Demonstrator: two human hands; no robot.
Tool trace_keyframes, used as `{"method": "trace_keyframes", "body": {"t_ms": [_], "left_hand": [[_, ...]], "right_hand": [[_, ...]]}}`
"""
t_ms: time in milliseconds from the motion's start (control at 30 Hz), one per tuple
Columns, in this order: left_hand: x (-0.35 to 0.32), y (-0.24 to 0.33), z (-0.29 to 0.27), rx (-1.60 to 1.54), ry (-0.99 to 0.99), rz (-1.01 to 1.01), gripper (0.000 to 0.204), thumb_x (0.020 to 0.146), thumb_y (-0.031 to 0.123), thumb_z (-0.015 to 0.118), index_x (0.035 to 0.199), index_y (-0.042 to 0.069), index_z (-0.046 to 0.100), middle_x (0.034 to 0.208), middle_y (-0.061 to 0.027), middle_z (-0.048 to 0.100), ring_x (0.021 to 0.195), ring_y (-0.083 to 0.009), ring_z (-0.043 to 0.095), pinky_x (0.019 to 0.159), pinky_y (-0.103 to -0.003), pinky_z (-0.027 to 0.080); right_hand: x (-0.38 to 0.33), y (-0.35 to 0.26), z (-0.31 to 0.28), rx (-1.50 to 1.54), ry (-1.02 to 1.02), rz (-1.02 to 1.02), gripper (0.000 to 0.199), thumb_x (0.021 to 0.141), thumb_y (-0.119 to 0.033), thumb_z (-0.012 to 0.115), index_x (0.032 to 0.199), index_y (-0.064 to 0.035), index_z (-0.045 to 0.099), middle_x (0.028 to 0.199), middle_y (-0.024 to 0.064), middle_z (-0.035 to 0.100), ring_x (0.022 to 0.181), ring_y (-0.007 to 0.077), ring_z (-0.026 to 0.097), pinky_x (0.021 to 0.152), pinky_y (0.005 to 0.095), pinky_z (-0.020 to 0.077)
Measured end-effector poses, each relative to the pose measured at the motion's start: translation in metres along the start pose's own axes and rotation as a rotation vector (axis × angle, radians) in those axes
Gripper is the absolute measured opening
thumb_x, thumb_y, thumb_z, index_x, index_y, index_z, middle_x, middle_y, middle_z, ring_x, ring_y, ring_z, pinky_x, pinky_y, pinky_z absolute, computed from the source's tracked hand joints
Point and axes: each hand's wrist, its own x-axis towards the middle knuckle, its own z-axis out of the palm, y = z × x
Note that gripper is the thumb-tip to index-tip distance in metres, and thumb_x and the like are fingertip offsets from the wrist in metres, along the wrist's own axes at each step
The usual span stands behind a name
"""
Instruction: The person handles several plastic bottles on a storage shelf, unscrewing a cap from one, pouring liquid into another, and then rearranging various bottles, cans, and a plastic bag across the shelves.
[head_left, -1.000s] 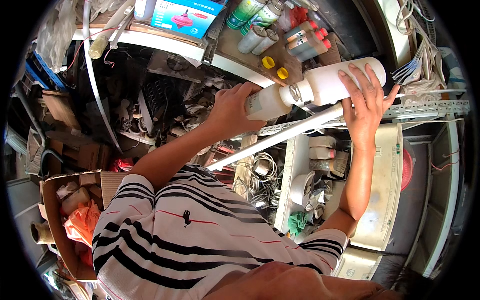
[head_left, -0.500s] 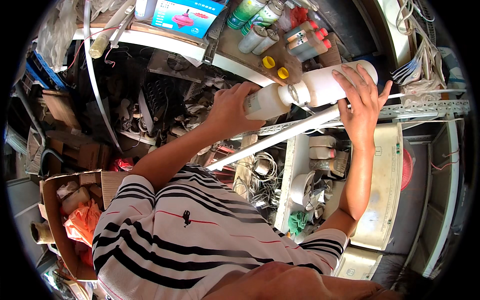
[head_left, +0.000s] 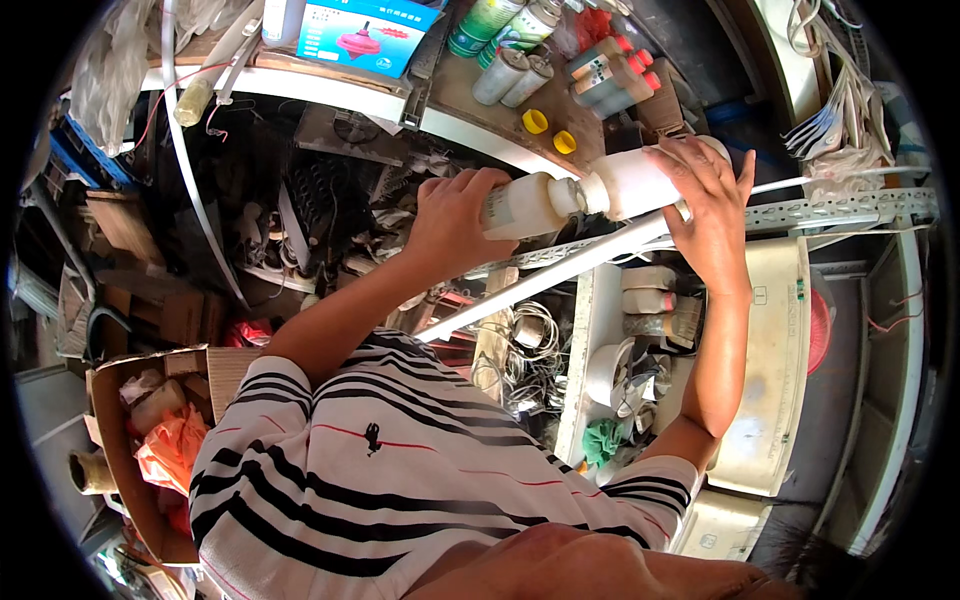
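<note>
Two whitish plastic bottles lie neck to neck above a slanting white pipe (head_left: 560, 268). My left hand (head_left: 455, 222) is wrapped round the body of the left bottle (head_left: 530, 205), which has a label on its side. The right bottle (head_left: 632, 184) is larger and whiter, and my right hand (head_left: 705, 205) grips its far end from above, fingers spread along it. Both open mouths meet or nearly meet; whether they touch I cannot tell. Two yellow caps (head_left: 535, 121) sit on the shelf just beyond the bottles.
On the brown shelf (head_left: 460, 95) stand spray cans (head_left: 500, 76) and several red-capped bottles (head_left: 625, 88). A blue box (head_left: 368, 38) is at the far left of it. Coiled cables (head_left: 530, 345) lie below the pipe. An open carton (head_left: 150, 460) holds an orange bag at the left.
The right bottle has shifted slightly left and down with my right hand, its mouth tilting against or close to the left bottle's. My left hand has barely moved.
</note>
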Motion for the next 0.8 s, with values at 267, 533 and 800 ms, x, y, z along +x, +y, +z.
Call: {"method": "trace_keyframes", "body": {"t_ms": [267, 533, 800], "left_hand": [[0.002, -0.009, 0.0, -0.021, -0.013, -0.097, 0.075, 0.061, 0.032, 0.086, 0.128, 0.014, 0.056, 0.113, -0.0094, 0.065, 0.105, -0.0322, 0.063, 0.1, -0.048, 0.037], [0.009, -0.019, -0.003, -0.23, -0.104, -0.217, 0.078, 0.065, 0.032, 0.09, 0.13, 0.009, 0.054, 0.119, -0.0129, 0.068, 0.107, -0.0317, 0.067, 0.095, -0.044, 0.048], [0.07, -0.056, -0.029, -0.386, 0.017, -0.222, 0.07, 0.071, 0.023, 0.091, 0.126, 0.003, 0.053, 0.116, -0.0122, 0.067, 0.101, -0.0201, 0.067, 0.086, -0.035, 0.055]], "right_hand": [[-0.016, 0.006, 0.024, 0.335, -0.085, 0.113, 0.069, 0.069, -0.005, 0.081, 0.132, -0.0262, 0.064, 0.132, -0.0036, 0.063, 0.128, 0.0247, 0.054, 0.119, 0.0631, 0.0193], [-0.046, -0.013, 0.102, 1.653, -0.117, 0.581, 0.086, 0.072, -0.009, 0.089, 0.147, -0.0054, 0.047, 0.142, 0.0053, 0.056, 0.129, 0.0205, 0.053, 0.113, 0.0379, 0.0373], [-0.073, -0.061, 0.144, 2.081, 0.321, 0.726, 0.075, 0.077, -0.012, 0.084, 0.142, -0.0037, 0.048, 0.135, 0.0081, 0.059, 0.126, 0.0223, 0.056, 0.11, 0.0394, 0.0417]]}}
